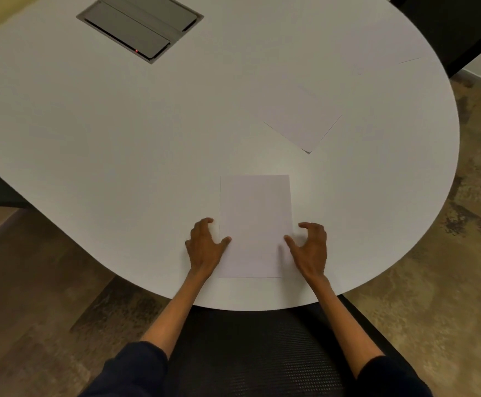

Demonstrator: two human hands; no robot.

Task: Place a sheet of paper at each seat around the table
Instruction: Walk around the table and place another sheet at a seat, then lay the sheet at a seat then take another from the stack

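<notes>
Table [119,138] white, plain. Paper sheet [255,224] white, blank; second sheet [302,121] white too. Hatch [139,27] in tabletop grey, tiny red light. Chair [256,353] black, fine mesh pattern. Sleeves [136,371] dark navy. Floor [434,282] mottled brown-tan.

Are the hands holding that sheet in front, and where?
Not gripped: the sheet lies flat; left hand and right hand have thumbs touching its side edges.

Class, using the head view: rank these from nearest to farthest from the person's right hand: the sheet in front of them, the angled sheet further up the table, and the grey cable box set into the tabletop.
From the right hand:
1. Sheet in front, touching its thumb.
2. Angled sheet, beyond, slightly right.
3. Grey cable box, far upper left.
</notes>
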